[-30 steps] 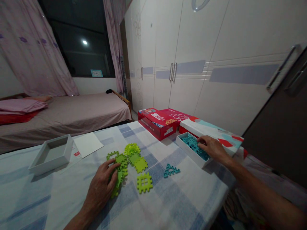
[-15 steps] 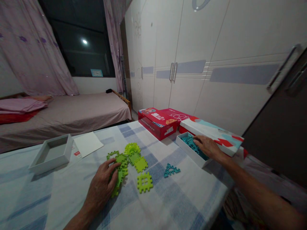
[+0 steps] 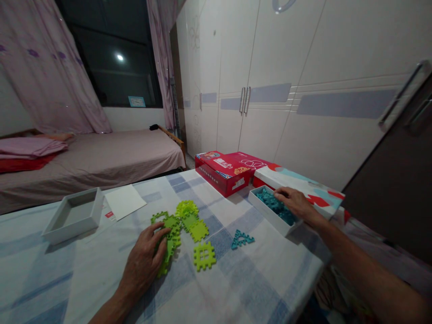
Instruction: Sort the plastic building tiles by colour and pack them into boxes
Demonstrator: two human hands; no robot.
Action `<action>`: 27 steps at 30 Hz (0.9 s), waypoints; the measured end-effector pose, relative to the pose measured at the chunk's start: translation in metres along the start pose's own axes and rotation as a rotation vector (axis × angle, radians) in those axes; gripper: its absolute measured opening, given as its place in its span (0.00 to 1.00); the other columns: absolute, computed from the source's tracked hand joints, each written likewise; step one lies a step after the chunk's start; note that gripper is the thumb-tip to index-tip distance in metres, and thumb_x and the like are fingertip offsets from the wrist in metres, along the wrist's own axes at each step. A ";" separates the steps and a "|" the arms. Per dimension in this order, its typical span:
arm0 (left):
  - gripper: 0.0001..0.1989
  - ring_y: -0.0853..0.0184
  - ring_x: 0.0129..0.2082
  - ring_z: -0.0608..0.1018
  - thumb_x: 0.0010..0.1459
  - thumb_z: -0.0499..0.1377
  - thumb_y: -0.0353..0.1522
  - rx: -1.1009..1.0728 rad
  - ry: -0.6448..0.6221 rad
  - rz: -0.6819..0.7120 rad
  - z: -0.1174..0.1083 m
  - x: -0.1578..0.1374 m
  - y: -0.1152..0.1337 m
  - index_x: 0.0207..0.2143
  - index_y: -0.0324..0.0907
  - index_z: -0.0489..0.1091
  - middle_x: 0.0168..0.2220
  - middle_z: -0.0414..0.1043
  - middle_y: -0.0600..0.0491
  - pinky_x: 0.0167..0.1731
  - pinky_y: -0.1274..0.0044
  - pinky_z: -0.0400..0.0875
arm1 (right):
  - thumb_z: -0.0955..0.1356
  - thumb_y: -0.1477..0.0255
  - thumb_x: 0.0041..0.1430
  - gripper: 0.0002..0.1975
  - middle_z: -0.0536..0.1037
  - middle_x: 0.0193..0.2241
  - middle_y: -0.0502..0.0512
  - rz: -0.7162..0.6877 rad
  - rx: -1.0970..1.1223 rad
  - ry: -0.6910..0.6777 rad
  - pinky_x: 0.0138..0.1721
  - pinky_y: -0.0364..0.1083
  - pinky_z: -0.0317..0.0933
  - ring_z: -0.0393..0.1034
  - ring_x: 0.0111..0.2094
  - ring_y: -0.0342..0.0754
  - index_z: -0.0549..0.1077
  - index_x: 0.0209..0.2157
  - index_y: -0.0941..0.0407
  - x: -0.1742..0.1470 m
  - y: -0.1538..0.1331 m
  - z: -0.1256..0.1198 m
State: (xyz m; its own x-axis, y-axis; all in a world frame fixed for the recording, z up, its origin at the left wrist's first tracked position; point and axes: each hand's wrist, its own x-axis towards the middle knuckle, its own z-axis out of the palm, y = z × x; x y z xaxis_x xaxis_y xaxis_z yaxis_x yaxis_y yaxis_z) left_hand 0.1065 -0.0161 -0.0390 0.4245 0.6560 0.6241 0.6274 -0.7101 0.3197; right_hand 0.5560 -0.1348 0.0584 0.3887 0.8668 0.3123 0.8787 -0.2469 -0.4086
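Observation:
My left hand [image 3: 145, 249] lies over a pile of lime-green interlocking plastic pieces [image 3: 172, 223], fingers spread and resting on them. Beside the pile, a green square piece with a window-like grid [image 3: 204, 256] lies by itself. A teal triangular piece [image 3: 242, 239] sits farther right on the cloth. My right hand [image 3: 295, 204] is at the far side of a white box [image 3: 268, 214] filled with teal pieces [image 3: 276, 206]. Its fingers stretch over the box rim and touch the pieces; the fingertips are partly hidden.
A checked cloth [image 3: 226, 274] covers the table. Behind the teal pieces stand a red box [image 3: 224, 175] and a white, red and blue box [image 3: 300, 189]. To the left are a grey-white tray [image 3: 72, 229] and a white paper sheet [image 3: 125, 202].
The teal pieces in the white box have shifted and look more heaped. My right hand has moved slightly back to the right. My left hand stays on the green pile.

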 end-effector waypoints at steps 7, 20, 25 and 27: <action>0.15 0.60 0.47 0.74 0.59 0.50 0.38 -0.010 0.002 0.002 -0.001 0.001 0.000 0.41 0.44 0.73 0.48 0.71 0.47 0.48 0.65 0.71 | 0.58 0.60 0.56 0.19 0.79 0.30 0.53 -0.030 -0.027 -0.156 0.34 0.45 0.62 0.71 0.32 0.49 0.76 0.29 0.55 -0.003 0.013 -0.032; 0.16 0.60 0.46 0.75 0.60 0.50 0.38 0.007 0.008 0.024 -0.001 0.002 0.000 0.41 0.42 0.73 0.47 0.71 0.46 0.47 0.65 0.72 | 0.60 0.64 0.57 0.17 0.78 0.38 0.56 -0.117 -0.112 -0.184 0.43 0.47 0.63 0.71 0.40 0.51 0.78 0.37 0.54 -0.022 0.014 -0.020; 0.15 0.60 0.47 0.75 0.60 0.50 0.38 0.002 -0.002 0.009 -0.001 0.000 -0.001 0.41 0.43 0.73 0.47 0.70 0.46 0.47 0.66 0.72 | 0.61 0.65 0.57 0.18 0.75 0.47 0.59 -0.110 -0.133 -0.102 0.50 0.50 0.59 0.68 0.48 0.53 0.74 0.46 0.56 -0.011 0.001 -0.004; 0.15 0.60 0.46 0.75 0.60 0.50 0.38 0.000 -0.001 0.002 -0.001 0.000 0.000 0.41 0.43 0.73 0.47 0.71 0.46 0.47 0.66 0.72 | 0.62 0.66 0.57 0.18 0.75 0.47 0.59 -0.101 -0.163 -0.120 0.51 0.50 0.58 0.68 0.48 0.53 0.73 0.46 0.56 -0.006 -0.001 0.007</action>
State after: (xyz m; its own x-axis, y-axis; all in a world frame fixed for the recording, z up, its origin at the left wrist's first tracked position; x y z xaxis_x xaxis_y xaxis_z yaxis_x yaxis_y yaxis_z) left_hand 0.1055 -0.0161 -0.0384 0.4262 0.6548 0.6242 0.6265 -0.7114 0.3184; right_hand 0.5512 -0.1367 0.0510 0.2696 0.9335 0.2366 0.9484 -0.2148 -0.2333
